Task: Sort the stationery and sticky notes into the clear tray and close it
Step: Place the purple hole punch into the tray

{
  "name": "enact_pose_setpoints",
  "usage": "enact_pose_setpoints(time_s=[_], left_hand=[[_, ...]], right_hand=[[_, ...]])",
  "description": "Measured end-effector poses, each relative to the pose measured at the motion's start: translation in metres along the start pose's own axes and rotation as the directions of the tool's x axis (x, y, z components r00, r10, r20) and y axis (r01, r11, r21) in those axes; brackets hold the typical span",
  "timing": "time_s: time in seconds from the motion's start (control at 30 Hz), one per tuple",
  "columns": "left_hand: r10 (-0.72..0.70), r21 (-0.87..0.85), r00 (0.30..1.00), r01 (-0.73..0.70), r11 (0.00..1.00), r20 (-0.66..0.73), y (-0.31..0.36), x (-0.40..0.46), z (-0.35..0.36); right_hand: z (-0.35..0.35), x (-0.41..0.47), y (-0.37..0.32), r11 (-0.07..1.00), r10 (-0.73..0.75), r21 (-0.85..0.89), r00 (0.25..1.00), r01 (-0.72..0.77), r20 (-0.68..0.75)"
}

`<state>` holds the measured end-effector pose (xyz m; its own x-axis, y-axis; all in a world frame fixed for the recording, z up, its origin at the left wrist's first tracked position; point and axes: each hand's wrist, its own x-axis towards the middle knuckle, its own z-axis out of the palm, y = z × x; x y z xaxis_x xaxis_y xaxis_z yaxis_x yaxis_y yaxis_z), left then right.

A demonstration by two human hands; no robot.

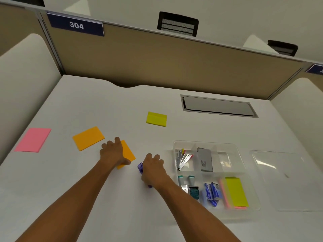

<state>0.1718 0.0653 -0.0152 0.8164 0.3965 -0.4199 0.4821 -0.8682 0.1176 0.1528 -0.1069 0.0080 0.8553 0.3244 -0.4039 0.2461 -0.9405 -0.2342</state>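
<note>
My left hand (112, 151) lies over an orange sticky pad (128, 153) on the white desk, thumb at its near edge. My right hand (153, 167) covers a purple stapler (140, 167), fingers curled round it. Another orange pad (88, 138), a pink pad (33, 139) and a yellow pad (156, 119) lie loose on the desk. The clear tray (176, 145) at the right holds staple removers, a silver box, teal tools, blue staple packets and yellow and pink pads (236, 192). Its clear lid (283, 180) lies flat to the right of it.
A grey cable hatch (218, 106) is set in the desk behind the tray. A tan partition (174, 63) with a "304" sign (76, 25) closes the far side, and white side panels flank the desk.
</note>
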Motion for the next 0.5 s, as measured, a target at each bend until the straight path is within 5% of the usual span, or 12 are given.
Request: enact_pose_setpoints(time_s=[0.27, 0.5], left_hand=[[-0.036, -0.369, 0.991, -0.013, 0.93, -0.126, -0.005, -0.039, 0.008], [-0.126, -0.561, 0.97, -0.014, 0.828, -0.21, 0.013, -0.076, 0.002]], right_hand=[[-0.001, -0.02, 0.017, 0.988, -0.108, 0.115, 0.994, 0.103, 0.035], [-0.05, -0.045, 0.051, 0.872, -0.153, 0.456, 0.984, 0.176, -0.088]])
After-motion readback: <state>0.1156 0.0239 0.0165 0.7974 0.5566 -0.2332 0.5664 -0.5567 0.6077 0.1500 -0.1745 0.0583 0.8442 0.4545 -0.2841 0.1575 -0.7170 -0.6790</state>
